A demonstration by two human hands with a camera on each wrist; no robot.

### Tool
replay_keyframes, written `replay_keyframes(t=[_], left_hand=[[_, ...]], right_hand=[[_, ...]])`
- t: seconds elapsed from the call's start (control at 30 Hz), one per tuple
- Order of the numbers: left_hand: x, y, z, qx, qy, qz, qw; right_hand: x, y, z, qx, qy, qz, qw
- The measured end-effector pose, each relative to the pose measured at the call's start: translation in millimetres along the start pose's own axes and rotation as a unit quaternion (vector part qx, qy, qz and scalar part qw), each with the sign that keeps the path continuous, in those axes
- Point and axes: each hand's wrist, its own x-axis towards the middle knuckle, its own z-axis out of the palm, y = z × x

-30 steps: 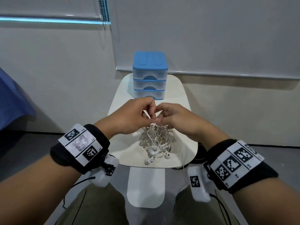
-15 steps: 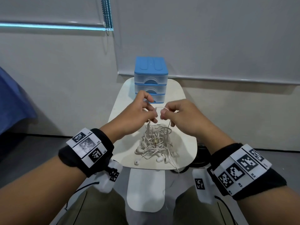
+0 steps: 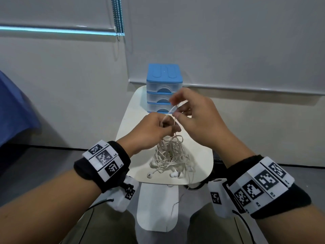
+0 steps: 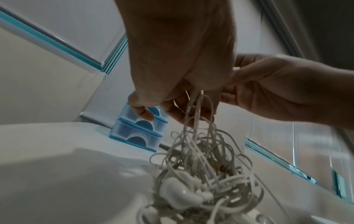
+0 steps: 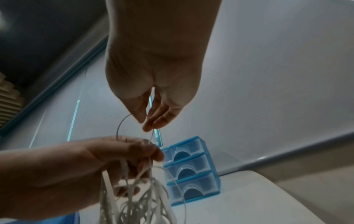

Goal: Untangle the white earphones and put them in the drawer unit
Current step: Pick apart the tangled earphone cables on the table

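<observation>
The white table point(image 3: 200, 155) carries two items. The drawer unit point(image 3: 164, 88) stands at its far edge. The lower part of the earphones point(image 3: 169, 161) tangle rests near its front edge.

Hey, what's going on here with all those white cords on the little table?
A person is working a knot of white earphones apart over a small white table. The left hand grips a bunch of the cords, while the right hand pinches a single strand and draws it up out of the bundle. Most of the tangle hangs down onto the table. The blue drawer unit stands behind, all three drawers closed.
</observation>
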Motion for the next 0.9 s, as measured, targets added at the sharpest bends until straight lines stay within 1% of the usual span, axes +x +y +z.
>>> replay_keyframes(t=[0.07,0.1,0.13,0.23,0.3,0.33,0.4,0.47,0.5,0.57,0.67,0.73,0.8,0.83,0.87,0.9], left_hand=[[2,4,-3,-0.006,0.032,0.024,0.999],[3,6,-5,-0.014,0.054,0.041,0.998],[4,9,-6,-0.030,0.081,0.063,0.994],[6,19,-11,-0.103,0.172,0.135,0.970],[4,25,-14,-0.125,0.209,0.162,0.956],[3,26,-13,-0.131,0.213,0.168,0.954],[3,22,-11,-0.168,0.196,0.151,0.954],[3,13,-6,-0.202,0.145,0.097,0.964],[3,8,-3,-0.192,0.111,0.066,0.973],[1,-2,4,-0.126,0.044,0.031,0.991],[-4,-13,10,-0.084,-0.025,0.021,0.996],[-4,-15,10,-0.060,-0.042,0.014,0.997],[-2,-15,7,-0.040,-0.028,0.013,0.999],[-1,-15,5,-0.040,-0.015,0.012,0.999],[0,-14,3,-0.042,-0.005,0.019,0.999],[1,-14,1,-0.044,0.001,0.027,0.999]], right_hand=[[-2,8,-1,0.047,0.024,0.058,0.997],[-3,13,0,0.064,0.023,0.090,0.994],[-5,19,1,0.068,0.006,0.114,0.991],[-12,38,11,0.033,-0.065,0.127,0.989],[-15,41,15,-0.013,-0.082,0.122,0.989],[-14,39,16,-0.032,-0.082,0.122,0.989],[-9,32,14,-0.036,-0.054,0.119,0.991],[2,21,9,-0.012,-0.007,0.102,0.995],[9,14,6,0.002,0.016,0.089,0.996],[22,-3,-1,0.025,0.060,0.055,0.996],[34,-27,-17,0.063,0.124,-0.028,0.990],[37,-35,-26,0.047,0.178,-0.097,0.978],[36,-35,-30,-0.022,0.241,-0.152,0.958],[35,-31,-29,-0.058,0.257,-0.167,0.950],[32,-26,-27,-0.092,0.254,-0.173,0.947],[30,-17,-23,-0.125,0.231,-0.168,0.950]])
